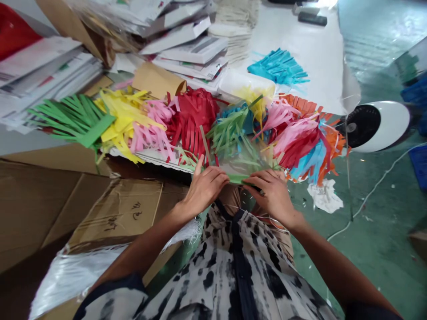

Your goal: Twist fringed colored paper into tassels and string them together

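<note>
My left hand (pixel 206 186) and my right hand (pixel 271 190) meet at the near edge of the table, both pinching a green fringed paper piece (pixel 233 138) by its uncut band. Its strips fan away from me over a heap of other cut fringes. Left of it lie red fringe (pixel 193 115), pink fringe (pixel 150 126), yellow fringe (pixel 123 113) and a dark green fringe (pixel 76 118). To the right are pink, red, blue and orange fringes (pixel 307 138). A turquoise fringe (pixel 278 66) lies apart on the white table (pixel 316 49).
Stacks of paper and flat boxes (pixel 187 44) crowd the back left. Flattened cardboard cartons (pixel 100 209) lie at my left. A white fan (pixel 376 126) stands on the green floor at right, with a crumpled white paper (pixel 325 195) and a cable nearby.
</note>
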`<state>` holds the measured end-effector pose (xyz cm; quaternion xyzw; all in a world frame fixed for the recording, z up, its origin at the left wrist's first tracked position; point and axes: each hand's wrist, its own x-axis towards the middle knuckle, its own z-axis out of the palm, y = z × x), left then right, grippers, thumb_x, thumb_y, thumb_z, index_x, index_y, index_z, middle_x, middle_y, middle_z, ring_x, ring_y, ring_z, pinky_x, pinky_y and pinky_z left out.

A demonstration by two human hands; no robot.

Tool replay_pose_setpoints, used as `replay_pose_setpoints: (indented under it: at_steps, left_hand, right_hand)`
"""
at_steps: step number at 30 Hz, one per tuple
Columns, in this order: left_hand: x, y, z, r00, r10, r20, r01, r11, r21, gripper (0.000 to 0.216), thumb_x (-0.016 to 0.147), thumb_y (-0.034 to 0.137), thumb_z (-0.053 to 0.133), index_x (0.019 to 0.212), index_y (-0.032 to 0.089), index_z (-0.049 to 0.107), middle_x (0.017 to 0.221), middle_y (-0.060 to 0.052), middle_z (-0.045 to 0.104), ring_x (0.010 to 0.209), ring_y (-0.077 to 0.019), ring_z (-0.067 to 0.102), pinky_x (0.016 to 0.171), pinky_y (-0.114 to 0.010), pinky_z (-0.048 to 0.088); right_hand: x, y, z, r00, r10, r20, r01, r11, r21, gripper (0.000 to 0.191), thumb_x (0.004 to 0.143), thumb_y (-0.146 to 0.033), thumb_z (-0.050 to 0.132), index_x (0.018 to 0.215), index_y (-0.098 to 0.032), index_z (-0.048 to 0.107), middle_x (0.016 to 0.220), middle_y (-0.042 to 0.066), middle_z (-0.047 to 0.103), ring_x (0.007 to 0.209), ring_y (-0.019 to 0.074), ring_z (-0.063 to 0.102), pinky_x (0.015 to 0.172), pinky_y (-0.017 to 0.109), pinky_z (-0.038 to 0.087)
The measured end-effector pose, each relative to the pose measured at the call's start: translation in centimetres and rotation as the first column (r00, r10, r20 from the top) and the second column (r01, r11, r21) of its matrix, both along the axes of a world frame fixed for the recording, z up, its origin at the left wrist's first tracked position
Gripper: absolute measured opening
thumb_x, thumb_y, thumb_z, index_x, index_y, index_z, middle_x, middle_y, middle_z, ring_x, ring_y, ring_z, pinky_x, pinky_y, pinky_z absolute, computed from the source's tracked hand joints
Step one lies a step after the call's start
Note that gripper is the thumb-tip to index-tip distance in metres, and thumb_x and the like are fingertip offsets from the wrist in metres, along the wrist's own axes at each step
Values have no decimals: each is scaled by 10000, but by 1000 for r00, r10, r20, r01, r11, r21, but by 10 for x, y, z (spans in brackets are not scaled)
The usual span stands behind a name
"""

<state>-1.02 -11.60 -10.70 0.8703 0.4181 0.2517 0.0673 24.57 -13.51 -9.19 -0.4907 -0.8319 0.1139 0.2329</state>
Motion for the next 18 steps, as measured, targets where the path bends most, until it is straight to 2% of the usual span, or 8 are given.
replay_pose_setpoints:
  at_steps: [4,9,14,18]
  left_hand:
    - [0,3,8,998,50,-27,-51,998,-45,167,1063,263,564,1033,228,724,1035,-13,780,1033,-221,679,1326,-679,147]
    - [-6,5,11,999,23,-25,-24,998,-51,148,1036,353,634,1041,233,720,1068,-23,765,1057,-230,671,1326,-677,130]
    - [-9,7,6,994,109,3,-109,992,-61,164,1042,353,620,983,233,714,1087,-39,726,1086,-238,651,1314,-671,178]
    - [-8,11,7,989,147,-20,-148,985,-89,169,1024,360,640,971,213,705,1104,-69,701,1099,-270,625,1291,-694,206]
  right_hand:
    - [-2,4,-2,999,-5,50,4,999,36,132,1032,-333,673,1062,-262,780,1030,26,785,985,238,664,884,417,370]
    - [-3,9,-1,997,-27,68,24,999,44,138,1041,-328,657,1005,-250,766,971,24,777,975,241,647,884,421,357]
    - [-5,8,2,989,-148,0,148,989,19,222,1032,-363,664,865,-242,746,871,20,736,920,231,629,852,412,358]
    - [-10,7,3,971,-236,39,236,972,8,234,1014,-368,669,824,-246,728,847,27,728,945,258,613,832,422,329]
